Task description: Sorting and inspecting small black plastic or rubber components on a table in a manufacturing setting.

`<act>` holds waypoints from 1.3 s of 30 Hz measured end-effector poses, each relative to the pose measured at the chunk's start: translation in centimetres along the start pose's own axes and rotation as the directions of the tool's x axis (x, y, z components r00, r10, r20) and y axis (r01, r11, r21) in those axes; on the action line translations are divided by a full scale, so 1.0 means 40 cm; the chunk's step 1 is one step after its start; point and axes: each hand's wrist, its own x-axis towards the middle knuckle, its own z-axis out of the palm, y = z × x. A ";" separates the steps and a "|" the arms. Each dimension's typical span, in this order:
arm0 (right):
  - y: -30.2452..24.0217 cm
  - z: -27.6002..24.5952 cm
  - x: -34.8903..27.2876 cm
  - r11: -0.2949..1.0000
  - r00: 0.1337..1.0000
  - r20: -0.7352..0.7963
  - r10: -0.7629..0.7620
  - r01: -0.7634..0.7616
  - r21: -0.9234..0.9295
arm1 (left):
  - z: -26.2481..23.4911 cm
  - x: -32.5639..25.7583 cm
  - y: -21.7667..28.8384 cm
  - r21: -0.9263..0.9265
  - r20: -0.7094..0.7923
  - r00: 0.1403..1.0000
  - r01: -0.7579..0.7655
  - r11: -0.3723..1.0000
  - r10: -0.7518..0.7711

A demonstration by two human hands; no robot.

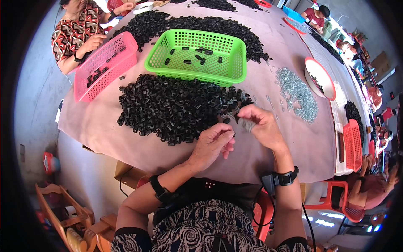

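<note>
My left hand (pixel 213 144) is pinched closed over the cloth, a small black plastic piece mostly hidden at its fingertips. Close beside it, my right hand (pixel 265 127) is closed with thumb and forefinger together; a blurred greyish thing (pixel 247 124) shows at its fingers, too smeared to name. A large heap of short black plastic pieces (pixel 168 107) lies just beyond and left of my hands. At the heap's right edge, near my right fingertips, are a few see-through bits (pixel 228 112). A pile of small see-through pieces (pixel 297 94) lies farther right.
Behind the heap stands a green basket (pixel 195 76) with several black pieces inside. A pink basket (pixel 126 54) is at the left, near another person's hand (pixel 94 42). A red-rimmed white bowl (pixel 329 88) stands at the right. More black heaps (pixel 218 27) cover the table's far side.
</note>
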 end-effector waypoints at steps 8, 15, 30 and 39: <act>0.049 0.037 0.059 0.683 0.940 0.043 -0.339 0.277 -0.676 | -0.007 0.008 -0.012 -0.094 -0.099 0.994 -0.054 0.994 0.045; 0.021 0.064 0.077 0.402 0.944 0.187 -0.273 0.288 -0.869 | -0.004 0.006 -0.008 -0.105 -0.093 0.995 -0.032 0.994 0.023; 0.040 0.073 0.001 0.959 0.993 -0.113 -0.011 0.042 0.281 | -0.004 0.011 -0.009 -0.156 -0.060 0.998 -0.013 0.988 0.003; 0.035 0.114 -0.023 0.928 0.987 -0.136 0.089 -0.032 0.370 | -0.001 0.012 -0.013 -0.137 -0.027 1.000 -0.011 0.991 0.007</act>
